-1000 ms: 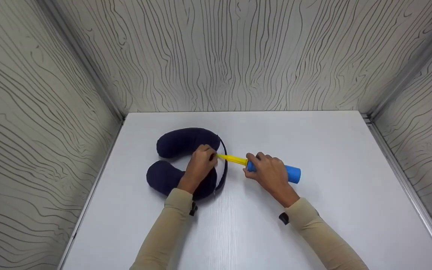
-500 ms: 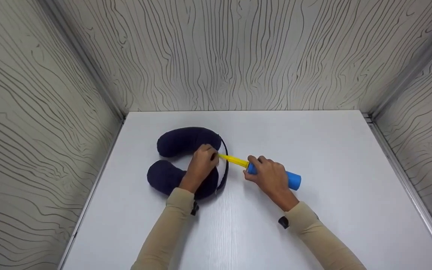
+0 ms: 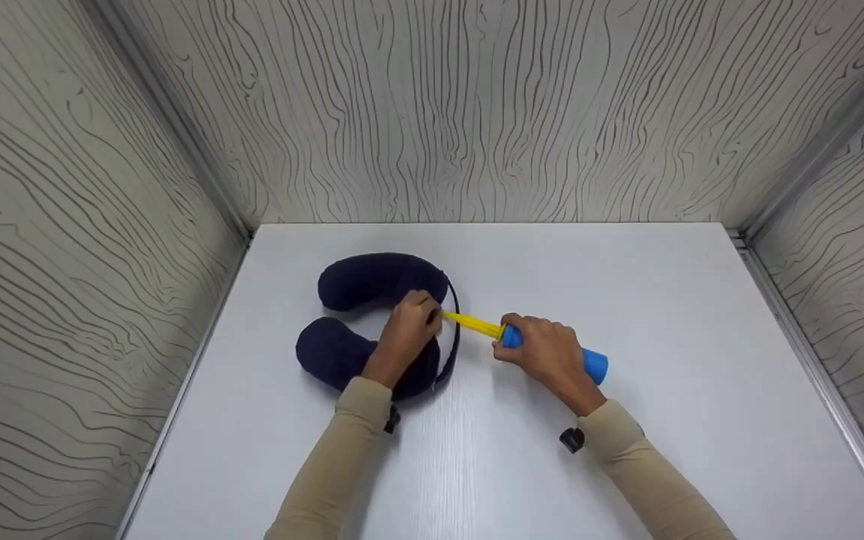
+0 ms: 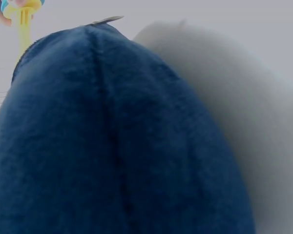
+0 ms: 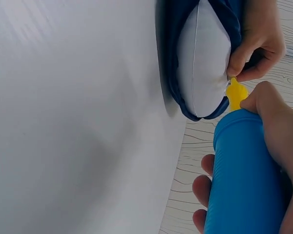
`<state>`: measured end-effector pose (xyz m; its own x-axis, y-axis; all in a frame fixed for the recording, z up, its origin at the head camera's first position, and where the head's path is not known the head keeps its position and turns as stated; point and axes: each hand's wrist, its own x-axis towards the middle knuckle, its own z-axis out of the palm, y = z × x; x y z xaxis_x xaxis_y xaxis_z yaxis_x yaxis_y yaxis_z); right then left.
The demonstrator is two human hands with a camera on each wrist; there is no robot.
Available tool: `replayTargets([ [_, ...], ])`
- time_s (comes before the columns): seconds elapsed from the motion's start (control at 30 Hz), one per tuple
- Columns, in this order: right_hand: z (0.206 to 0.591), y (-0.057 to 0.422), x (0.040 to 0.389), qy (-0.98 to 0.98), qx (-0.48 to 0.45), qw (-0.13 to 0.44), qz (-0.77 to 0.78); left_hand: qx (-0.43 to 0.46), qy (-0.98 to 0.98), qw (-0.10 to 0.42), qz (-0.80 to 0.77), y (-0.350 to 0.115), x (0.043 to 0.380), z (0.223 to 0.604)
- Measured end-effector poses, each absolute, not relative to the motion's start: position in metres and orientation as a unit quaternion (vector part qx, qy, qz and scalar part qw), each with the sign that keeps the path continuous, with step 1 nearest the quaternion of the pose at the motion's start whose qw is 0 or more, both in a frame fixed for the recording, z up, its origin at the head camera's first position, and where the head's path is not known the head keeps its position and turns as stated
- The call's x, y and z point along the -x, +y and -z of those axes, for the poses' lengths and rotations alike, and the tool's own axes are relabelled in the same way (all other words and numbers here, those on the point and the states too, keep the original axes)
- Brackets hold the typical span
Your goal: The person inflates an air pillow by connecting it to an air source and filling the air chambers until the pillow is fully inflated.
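Nearest: blue pump (image 5: 241, 180) gripped by R hand (image 3: 552, 352), fingers (image 5: 201, 190) curled round barrel, thumb set at front end. Yellow nozzle (image 3: 481, 325) aimed at L hand (image 3: 411, 326), whose fingers (image 5: 240, 58) are pinched at edge of neck pillow (image 3: 327, 349), right by nozzle tip; exact bit pinched too small to tell. Pillow laid on tabletop (image 3: 627, 285), L of centre.

Step in hand judged as nozzle-to-pillow joining. Pump should be held in line w/ nozzle, pinch firm, push gentle & straight; if tilted, tip could slip or air leak.

Views: white inner (image 5: 202, 58) in gap of navy cover (image 5: 173, 73) + pinch shown only in R wrist; in head, pinch hidden by L hand. In L wrist, mostly pillow fabric seen, L fingers not shown clearly. Full C shape + strap (image 3: 454, 352) crossed by nozzle: head only.
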<state>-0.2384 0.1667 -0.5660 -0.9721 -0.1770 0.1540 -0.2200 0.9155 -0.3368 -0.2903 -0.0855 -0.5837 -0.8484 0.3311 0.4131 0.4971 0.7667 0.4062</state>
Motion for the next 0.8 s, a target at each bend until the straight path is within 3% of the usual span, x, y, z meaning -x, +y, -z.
replayTargets([
  [0.17, 0.568, 0.165, 0.238, -0.979, -0.096, 0.066, -0.170, 0.221, -0.927, 0.149, 0.264, -0.086, 0.291, 0.583],
  [0.4, 0.574, 0.166, 0.236, -0.970, -0.140, 0.183, -0.079, 0.217, -0.925, 0.143, 0.277, -0.087, 0.292, 0.585],
  [0.57, 0.577, 0.173, 0.238, -0.956, -0.168, 0.235, -0.040, 0.222, -0.922, 0.131, 0.288, -0.087, 0.293, 0.586],
  [0.8, 0.564, 0.195, 0.246, -0.941, -0.154, 0.293, -0.064, 0.210, -0.916, 0.171, 0.296, -0.097, 0.299, 0.586],
])
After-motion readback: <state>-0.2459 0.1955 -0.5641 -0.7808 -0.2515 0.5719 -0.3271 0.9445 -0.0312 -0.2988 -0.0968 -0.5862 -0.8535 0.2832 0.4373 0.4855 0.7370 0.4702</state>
